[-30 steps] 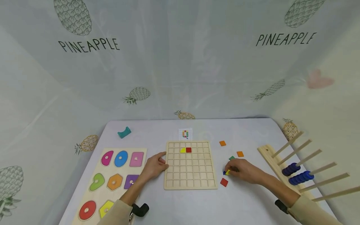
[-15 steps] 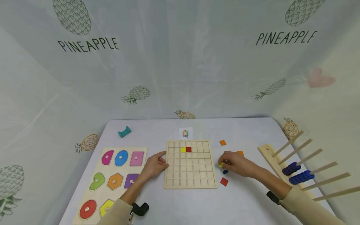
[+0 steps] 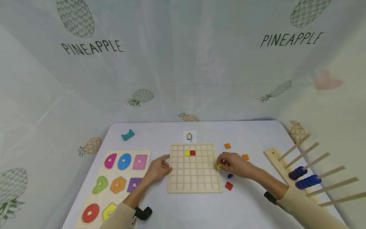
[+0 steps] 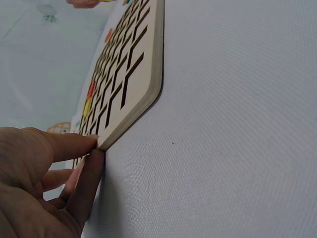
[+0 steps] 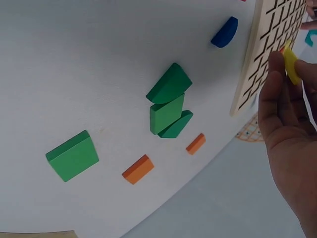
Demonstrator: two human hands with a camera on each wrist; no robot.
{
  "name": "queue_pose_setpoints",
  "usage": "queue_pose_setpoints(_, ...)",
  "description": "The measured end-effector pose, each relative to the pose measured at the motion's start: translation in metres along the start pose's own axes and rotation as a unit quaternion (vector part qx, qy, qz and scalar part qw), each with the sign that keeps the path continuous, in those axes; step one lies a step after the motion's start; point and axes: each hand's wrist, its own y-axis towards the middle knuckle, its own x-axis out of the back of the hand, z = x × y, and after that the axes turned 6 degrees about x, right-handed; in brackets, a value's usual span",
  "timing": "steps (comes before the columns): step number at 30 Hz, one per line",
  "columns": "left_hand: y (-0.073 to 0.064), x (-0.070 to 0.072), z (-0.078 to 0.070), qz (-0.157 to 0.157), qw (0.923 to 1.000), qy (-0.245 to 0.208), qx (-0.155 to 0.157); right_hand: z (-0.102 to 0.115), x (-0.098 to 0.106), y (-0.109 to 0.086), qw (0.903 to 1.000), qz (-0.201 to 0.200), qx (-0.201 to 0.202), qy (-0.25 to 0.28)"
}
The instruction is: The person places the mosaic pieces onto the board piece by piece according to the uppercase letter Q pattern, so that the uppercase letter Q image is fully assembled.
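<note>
At the grid board's (image 3: 195, 172) edge, the right hand (image 3: 235, 164) pinches a yellow piece (image 5: 291, 64) between its fingertips (image 5: 277, 63).

In the head view, we cannot see the green pieces (image 5: 167, 115) behind the right hand (image 3: 235, 164), which also part-hides the yellow piece (image 3: 219, 167). The left sleeve (image 3: 118, 217) covers some of the shape board (image 3: 110, 173), cropped at its near end. The nearest peg (image 3: 343, 198) is cut off at right; the card (image 3: 189, 136) is too small to read.
</note>
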Motion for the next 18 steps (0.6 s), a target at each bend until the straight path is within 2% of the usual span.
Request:
queue_pose_setpoints(5,0.000,0.000,0.001,0.001,1.0000,-0.006,0.000,0.000,-0.001,0.004,0.9989,-0.016,0.041,-0.018)
queue_pose_setpoints(8,-0.001,0.000,0.001,0.003,1.0000,-0.007,-0.001,0.000,-0.001,0.007,0.9981,-0.020,0.053,-0.024)
queue_pose_setpoints(18,-0.001,0.001,0.000,0.000,1.0000,-0.003,0.000,0.002,-0.005,0.020,0.9981,-0.034,0.045,-0.026)
